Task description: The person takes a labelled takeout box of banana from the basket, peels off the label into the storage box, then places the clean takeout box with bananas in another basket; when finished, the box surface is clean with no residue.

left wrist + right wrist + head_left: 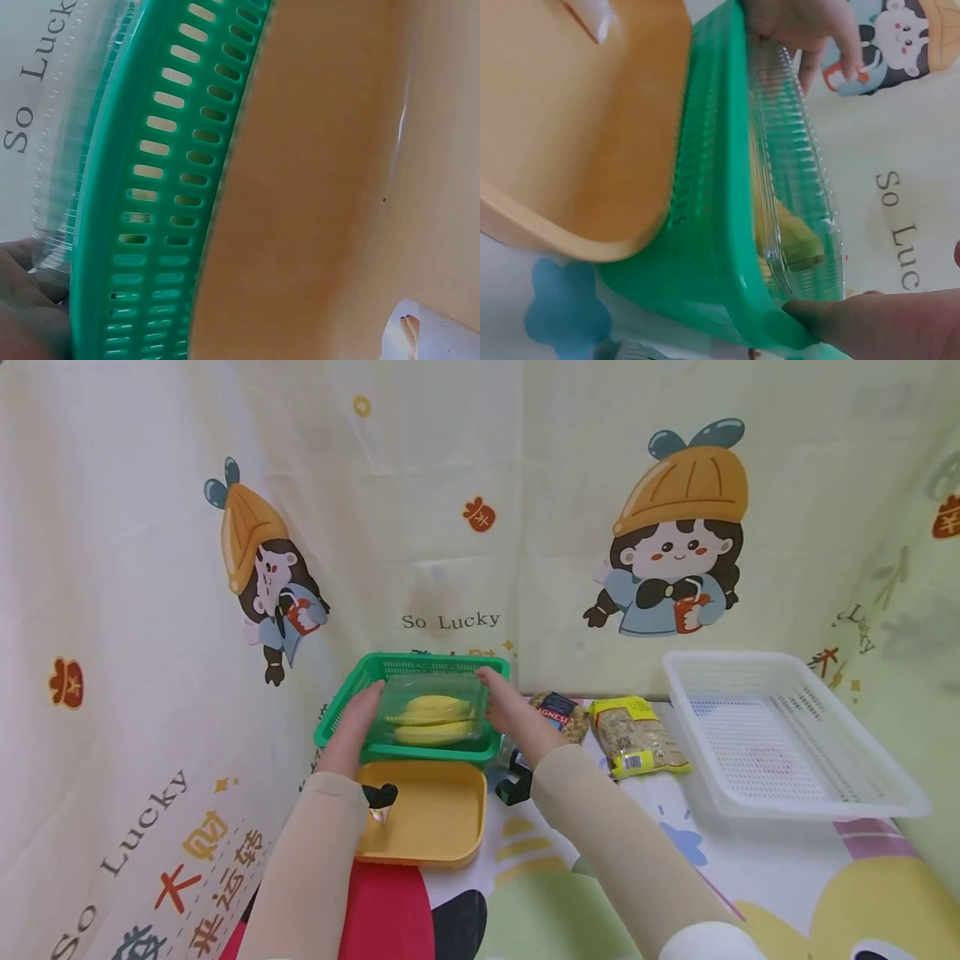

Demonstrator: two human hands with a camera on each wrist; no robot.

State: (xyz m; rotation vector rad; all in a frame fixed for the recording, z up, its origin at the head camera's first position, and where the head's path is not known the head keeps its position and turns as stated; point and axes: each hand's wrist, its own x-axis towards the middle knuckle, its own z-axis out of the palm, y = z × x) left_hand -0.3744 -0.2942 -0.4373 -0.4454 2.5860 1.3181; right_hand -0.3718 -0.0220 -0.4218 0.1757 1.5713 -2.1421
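Observation:
A clear plastic box (397, 688) is at the green basket (341, 710), between my two hands, with yellow bananas (433, 733) showing through it. My left hand (358, 717) grips the box's left end. At the opposite end my right hand (513, 710) holds it. The right wrist view shows the ribbed wall of the box (802, 157) standing past the basket's rim (739, 172). There, the right thumb (855, 315) lies at the near corner, and the left hand (799, 26) has its fingers behind the far end.
A tan plastic tray (431, 810) adjoins the basket's near side, with a small pale paper piece (380, 814) in it. To the right lie an Agnesi pasta bag (558, 710), a yellow-topped bag (637, 739) and a white perforated basket (810, 806). A printed curtain (555, 527) hangs behind.

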